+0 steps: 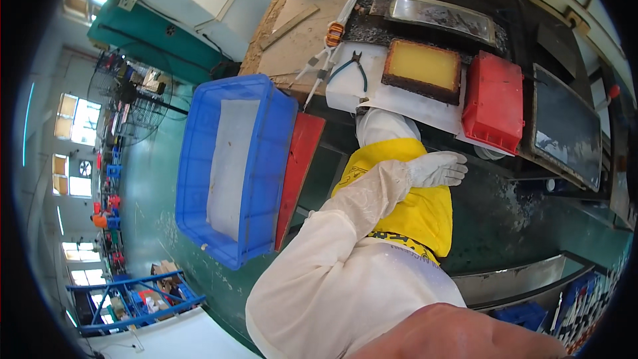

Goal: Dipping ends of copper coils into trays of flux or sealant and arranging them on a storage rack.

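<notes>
A gloved left hand (436, 169), fingers loosely curled and holding nothing, rests on a yellow bag (415, 209) at centre. The right hand is out of view. A blue crate (266, 159) sits at nine o'clock.

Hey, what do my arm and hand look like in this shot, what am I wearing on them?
The arm is covered by a loose, crinkled, slightly see-through white sleeve that runs down to the wrist. The hand is in a white glove that meets the sleeve's end. No markings show on either.
</notes>
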`<action>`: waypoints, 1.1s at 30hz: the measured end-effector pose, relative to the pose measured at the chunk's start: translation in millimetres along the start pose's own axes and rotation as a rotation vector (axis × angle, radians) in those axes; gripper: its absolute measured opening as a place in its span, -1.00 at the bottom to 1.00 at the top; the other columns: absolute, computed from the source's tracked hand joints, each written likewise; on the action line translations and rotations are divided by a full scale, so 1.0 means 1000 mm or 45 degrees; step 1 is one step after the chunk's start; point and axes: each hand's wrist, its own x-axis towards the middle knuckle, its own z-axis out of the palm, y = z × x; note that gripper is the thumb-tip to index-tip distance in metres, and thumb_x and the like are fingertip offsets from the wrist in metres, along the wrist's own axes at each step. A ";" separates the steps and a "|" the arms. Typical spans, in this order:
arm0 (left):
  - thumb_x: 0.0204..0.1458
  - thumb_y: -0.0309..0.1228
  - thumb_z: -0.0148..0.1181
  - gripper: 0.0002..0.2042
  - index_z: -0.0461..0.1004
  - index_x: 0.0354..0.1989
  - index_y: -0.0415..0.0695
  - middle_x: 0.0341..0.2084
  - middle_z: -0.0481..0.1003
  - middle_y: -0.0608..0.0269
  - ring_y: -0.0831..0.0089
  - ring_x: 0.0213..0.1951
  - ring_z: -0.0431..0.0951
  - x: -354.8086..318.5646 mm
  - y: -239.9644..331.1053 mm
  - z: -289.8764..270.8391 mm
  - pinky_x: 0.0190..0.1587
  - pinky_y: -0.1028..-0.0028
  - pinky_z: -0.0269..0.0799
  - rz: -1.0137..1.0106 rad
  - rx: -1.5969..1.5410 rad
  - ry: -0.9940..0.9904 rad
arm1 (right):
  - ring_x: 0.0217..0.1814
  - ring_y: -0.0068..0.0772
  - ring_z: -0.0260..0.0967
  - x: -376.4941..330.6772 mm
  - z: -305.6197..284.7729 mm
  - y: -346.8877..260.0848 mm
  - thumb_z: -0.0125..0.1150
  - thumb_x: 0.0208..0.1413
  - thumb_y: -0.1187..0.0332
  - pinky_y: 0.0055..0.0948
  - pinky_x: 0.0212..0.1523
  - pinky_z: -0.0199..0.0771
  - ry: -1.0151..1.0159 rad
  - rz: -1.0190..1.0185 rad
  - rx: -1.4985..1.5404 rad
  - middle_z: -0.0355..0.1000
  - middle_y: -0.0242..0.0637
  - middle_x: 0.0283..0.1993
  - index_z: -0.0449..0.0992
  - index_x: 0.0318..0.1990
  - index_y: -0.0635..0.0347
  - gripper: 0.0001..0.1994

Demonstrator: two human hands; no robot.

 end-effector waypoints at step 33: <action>0.32 -0.20 0.02 -0.62 0.34 0.19 -0.16 0.07 0.48 0.04 0.15 0.07 0.53 -0.057 0.047 -0.013 0.22 0.14 0.45 0.106 -0.173 -0.315 | 0.21 -0.12 0.41 -0.346 0.183 -0.371 0.06 0.30 0.40 -0.17 0.24 0.44 -1.248 0.336 1.635 0.43 0.00 0.15 0.35 0.22 0.35 -0.62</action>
